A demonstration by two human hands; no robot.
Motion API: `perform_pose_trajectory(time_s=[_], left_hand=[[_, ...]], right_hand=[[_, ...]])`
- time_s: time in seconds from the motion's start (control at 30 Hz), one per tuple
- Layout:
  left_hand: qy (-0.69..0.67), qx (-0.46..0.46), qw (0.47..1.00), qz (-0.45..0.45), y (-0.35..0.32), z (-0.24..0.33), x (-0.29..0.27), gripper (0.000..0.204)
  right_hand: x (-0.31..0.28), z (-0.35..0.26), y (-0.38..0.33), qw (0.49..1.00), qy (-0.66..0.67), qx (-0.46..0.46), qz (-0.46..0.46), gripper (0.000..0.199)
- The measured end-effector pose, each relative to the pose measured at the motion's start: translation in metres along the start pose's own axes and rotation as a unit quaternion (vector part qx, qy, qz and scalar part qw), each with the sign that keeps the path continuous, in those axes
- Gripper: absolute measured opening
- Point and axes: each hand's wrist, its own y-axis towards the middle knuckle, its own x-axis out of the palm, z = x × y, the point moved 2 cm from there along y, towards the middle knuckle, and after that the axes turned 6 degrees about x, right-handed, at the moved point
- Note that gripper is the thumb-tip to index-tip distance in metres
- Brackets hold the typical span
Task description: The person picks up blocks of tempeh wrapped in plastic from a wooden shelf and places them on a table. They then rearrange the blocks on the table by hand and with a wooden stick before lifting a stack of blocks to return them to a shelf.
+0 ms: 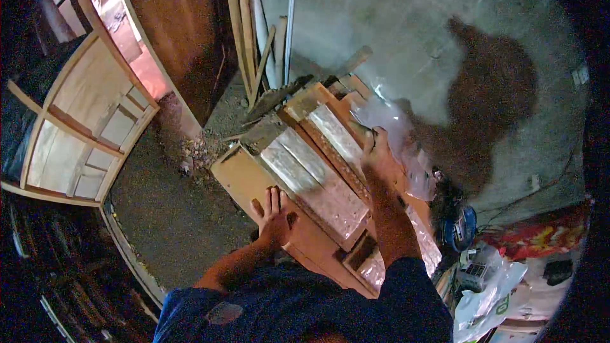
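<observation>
Carton point(236, 176), pale slabs point(318, 189) inside, left hand point(274, 219) on one side, right hand point(376, 146) opposite

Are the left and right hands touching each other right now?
Apart. The head view shows a wide gap: the left hand is over the brown panel, the right hand farther right, with long pale strips between.

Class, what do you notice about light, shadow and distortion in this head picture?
Head view: a shadow-like dark patch spreads across the grey wall; head view: the doorway is washed bright; head view: plastic film glints; head view: the wooden frame bows near the rim.
</observation>
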Motion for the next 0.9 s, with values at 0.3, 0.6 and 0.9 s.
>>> perform_pose_trajectory(time_s=[0.3, 0.6, 0.9], left_hand=[[-0.003, -0.008, 1.000, -0.008, -0.006, 0.001, -0.002, 0.084], [0.009, -0.018, 1.000, 0.010, -0.002, 0.003, -0.014, 0.084], [0.116, 0.019, 0.993, 0.028, -0.001, 0.012, 0.002, 0.085]], right_hand=[[0.043, -0.029, 0.013, 0.992, -0.010, 0.042, -0.122, 0.040], [-0.018, 0.003, -0.014, 0.989, 0.049, 0.114, -0.077, 0.021], [-0.074, 0.133, -0.108, 0.993, -0.094, 0.050, -0.050, 0.028]])
